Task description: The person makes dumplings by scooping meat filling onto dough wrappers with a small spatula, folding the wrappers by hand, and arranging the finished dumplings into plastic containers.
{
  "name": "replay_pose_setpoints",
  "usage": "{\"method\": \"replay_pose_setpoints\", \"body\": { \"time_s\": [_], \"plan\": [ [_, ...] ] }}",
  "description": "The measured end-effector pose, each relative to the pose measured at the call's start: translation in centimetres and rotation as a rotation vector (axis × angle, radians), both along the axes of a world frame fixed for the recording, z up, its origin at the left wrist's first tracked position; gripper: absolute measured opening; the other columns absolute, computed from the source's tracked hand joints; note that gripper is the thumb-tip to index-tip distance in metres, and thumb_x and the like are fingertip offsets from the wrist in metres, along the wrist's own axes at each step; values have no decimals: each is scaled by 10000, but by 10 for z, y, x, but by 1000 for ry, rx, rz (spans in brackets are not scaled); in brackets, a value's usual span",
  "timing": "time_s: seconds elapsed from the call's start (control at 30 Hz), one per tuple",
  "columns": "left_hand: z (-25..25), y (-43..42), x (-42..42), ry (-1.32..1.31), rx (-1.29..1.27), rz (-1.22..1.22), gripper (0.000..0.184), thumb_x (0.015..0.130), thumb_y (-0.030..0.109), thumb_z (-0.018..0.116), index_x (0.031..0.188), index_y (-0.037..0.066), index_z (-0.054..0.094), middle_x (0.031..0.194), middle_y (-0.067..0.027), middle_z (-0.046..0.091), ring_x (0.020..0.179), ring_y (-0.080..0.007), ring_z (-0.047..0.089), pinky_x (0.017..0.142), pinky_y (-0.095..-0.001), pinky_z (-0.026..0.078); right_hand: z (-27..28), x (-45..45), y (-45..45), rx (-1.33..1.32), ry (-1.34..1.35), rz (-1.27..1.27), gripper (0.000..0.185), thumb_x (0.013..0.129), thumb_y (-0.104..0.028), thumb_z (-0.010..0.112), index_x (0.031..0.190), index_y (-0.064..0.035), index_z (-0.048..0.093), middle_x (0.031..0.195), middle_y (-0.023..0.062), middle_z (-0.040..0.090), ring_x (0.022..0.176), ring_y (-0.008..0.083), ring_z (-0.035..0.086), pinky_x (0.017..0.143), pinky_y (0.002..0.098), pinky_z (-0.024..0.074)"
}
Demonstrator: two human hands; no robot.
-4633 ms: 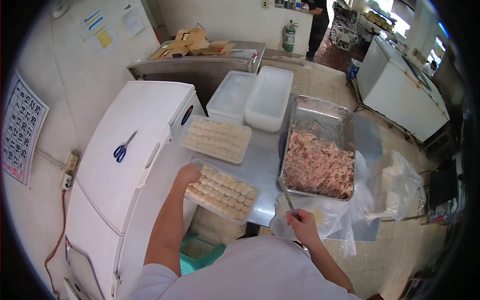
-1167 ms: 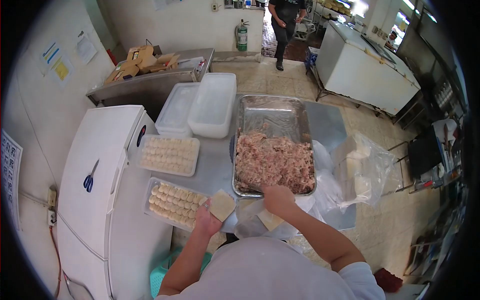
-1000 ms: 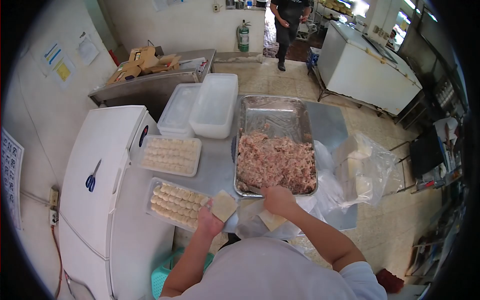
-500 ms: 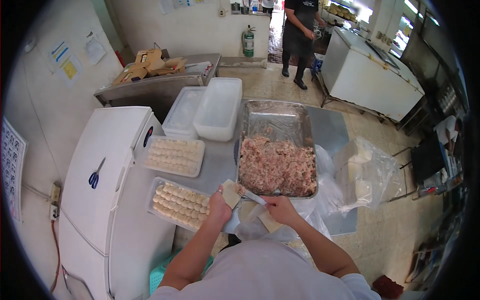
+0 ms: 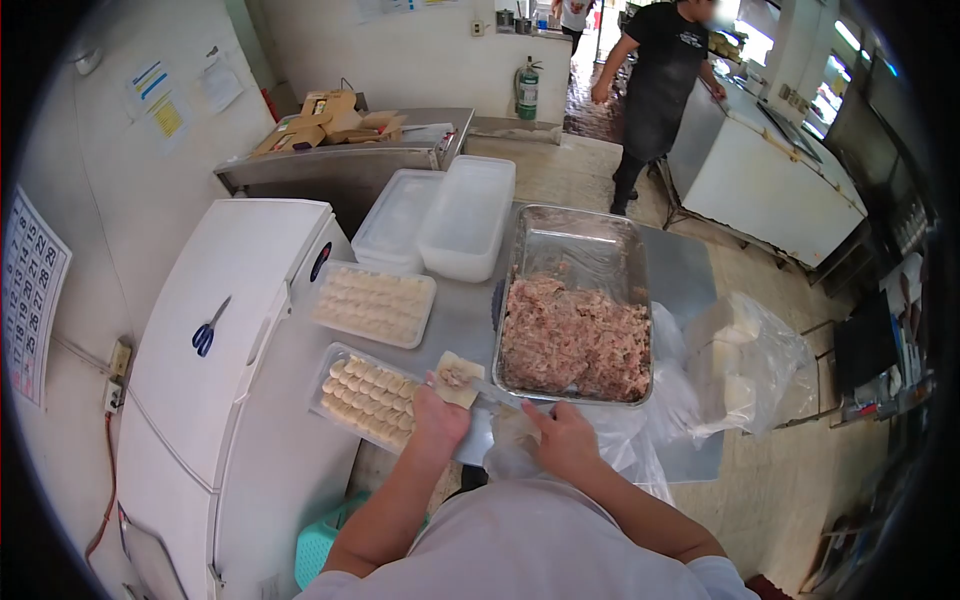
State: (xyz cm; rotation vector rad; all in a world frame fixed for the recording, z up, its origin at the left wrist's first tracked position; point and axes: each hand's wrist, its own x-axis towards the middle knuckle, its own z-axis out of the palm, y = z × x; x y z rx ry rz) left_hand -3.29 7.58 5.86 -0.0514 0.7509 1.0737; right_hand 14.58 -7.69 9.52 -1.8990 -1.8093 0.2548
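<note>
My left hand (image 5: pixel 441 417) holds a square dumpling wrapper (image 5: pixel 468 393) by its edge, with a dab of meat filling (image 5: pixel 456 374) on it. My right hand (image 5: pixel 567 440) is closed round the handle of a flat spreader (image 5: pixel 497 393), whose tip rests at the wrapper beside the filling. Just beyond my right hand stands a deep metal pan (image 5: pixel 580 222), partly filled with ground meat (image 5: pixel 575 340). Close to my left hand lies a clear plastic tray (image 5: pixel 321 398) with rows of formed dumplings (image 5: pixel 372 400). Beneath my right hand is a plastic bag (image 5: pixel 513 452), its contents partly hidden.
Behind the dumplings sits another filled, lidded container (image 5: pixel 374 305), then stacked plastic boxes (image 5: pixel 468 215). Bagged pale blocks (image 5: pixel 728 375) are at the right. A white freezer (image 5: pixel 225 310) with scissors (image 5: pixel 210 330) stands left. A co-worker (image 5: pixel 655 90) walks near the chest freezer (image 5: pixel 755 165).
The filling has gone from the spreader's tip onto the middle of the wrapper. The co-worker has come nearer. My view has turned slightly left.
</note>
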Motion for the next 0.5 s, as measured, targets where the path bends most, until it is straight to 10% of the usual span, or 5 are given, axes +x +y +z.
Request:
{"method": "replay_pose_setpoints", "body": {
  "time_s": [0.5],
  "plan": [
    [-1, 0, -12, 30, 84, -82, 412, 1103, 363, 392, 1182, 15, 598, 1108, -119, 679, 999, -261, 673, 961, -429, 560, 40, -3, 17, 113, -132, 54, 506, 715, -75, 687, 1199, -212, 737, 842, 67, 567, 788, 264, 633, 627, 392, 535]
  ]
}}
